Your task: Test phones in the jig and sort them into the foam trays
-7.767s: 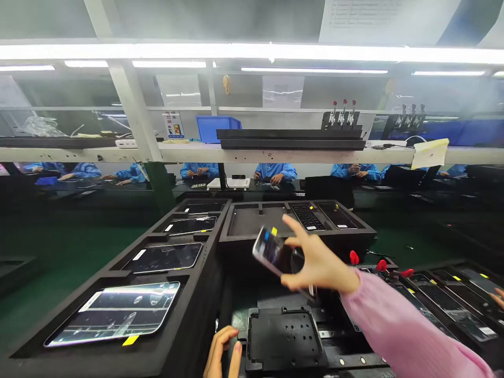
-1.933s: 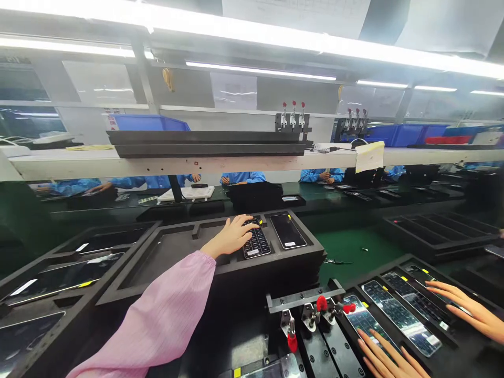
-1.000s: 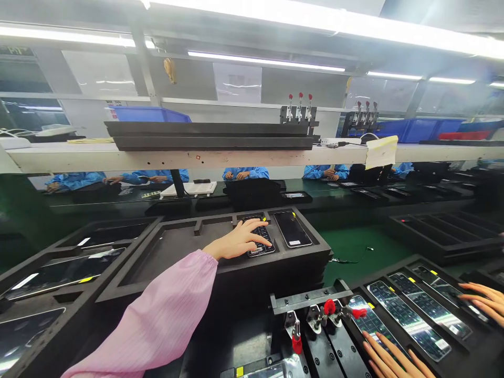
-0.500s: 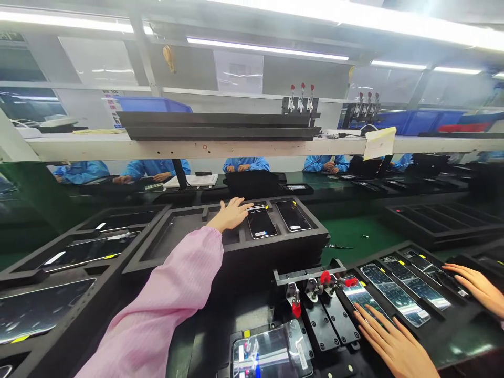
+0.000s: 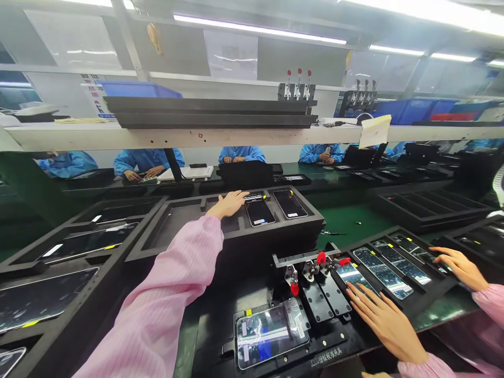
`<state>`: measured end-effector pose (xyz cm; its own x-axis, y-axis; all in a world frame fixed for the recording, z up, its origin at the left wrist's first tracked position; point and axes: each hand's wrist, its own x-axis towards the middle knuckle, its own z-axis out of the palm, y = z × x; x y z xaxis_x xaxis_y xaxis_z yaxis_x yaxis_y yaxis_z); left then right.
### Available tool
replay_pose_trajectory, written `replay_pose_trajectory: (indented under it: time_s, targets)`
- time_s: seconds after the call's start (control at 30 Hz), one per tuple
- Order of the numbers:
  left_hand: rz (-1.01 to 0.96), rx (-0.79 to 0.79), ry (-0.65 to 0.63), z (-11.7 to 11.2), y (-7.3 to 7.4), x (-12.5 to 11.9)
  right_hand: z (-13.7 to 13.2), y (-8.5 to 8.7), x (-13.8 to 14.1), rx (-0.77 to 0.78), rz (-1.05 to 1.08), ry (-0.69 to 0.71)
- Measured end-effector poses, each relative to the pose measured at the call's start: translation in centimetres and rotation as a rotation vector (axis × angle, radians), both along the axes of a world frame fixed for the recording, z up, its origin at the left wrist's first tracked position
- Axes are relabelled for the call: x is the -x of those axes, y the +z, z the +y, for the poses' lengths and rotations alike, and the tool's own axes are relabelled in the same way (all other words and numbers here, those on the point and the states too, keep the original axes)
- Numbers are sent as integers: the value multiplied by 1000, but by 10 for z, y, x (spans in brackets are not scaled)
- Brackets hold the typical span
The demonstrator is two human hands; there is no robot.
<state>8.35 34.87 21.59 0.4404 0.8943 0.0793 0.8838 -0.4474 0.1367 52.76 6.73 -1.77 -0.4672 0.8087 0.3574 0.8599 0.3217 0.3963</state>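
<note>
My left hand (image 5: 230, 203) reaches forward in a pink sleeve and lies flat and open on the black foam tray (image 5: 236, 236), its fingertips at the top left corner of a dark phone (image 5: 258, 211). A second phone (image 5: 290, 203) lies in the slot to the right. My right hand (image 5: 384, 320) rests flat with fingers stretched on the near end of a phone (image 5: 351, 274) in the right-hand tray (image 5: 417, 299). It holds nothing. In front of me a phone under clear film (image 5: 271, 331) sits in a black fixture.
Red-handled toggle clamps (image 5: 315, 262) stand behind the fixture. A co-worker's hand (image 5: 460, 265) in a pink sleeve touches phones at the far right. Foam trays with phones (image 5: 59, 294) fill the left. A white shelf (image 5: 197, 136) runs overhead; people in blue sit beyond it.
My left hand has slid off the lit phone to its left side, and the phone's screen is dark now. The view has tipped down, bringing the fixture and my right hand into sight.
</note>
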Motion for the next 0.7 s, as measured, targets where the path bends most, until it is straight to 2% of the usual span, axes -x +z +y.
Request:
replay_pose_trajectory:
  time_s: [0.17,0.4,0.63,0.7]
  targets:
    - [-10,-6,13,-2,-4,3,-1,4,4,8,18,5]
    - [15,-24,-5,-3,-1,4,0,-5,-2,-15,13,37]
    - [-51,-45,4,-12,-1,1,0,4,4,-52,-9,19]
    - [-102,-63,7,-17,3,-2,-1,5,4,-58,-21,13]
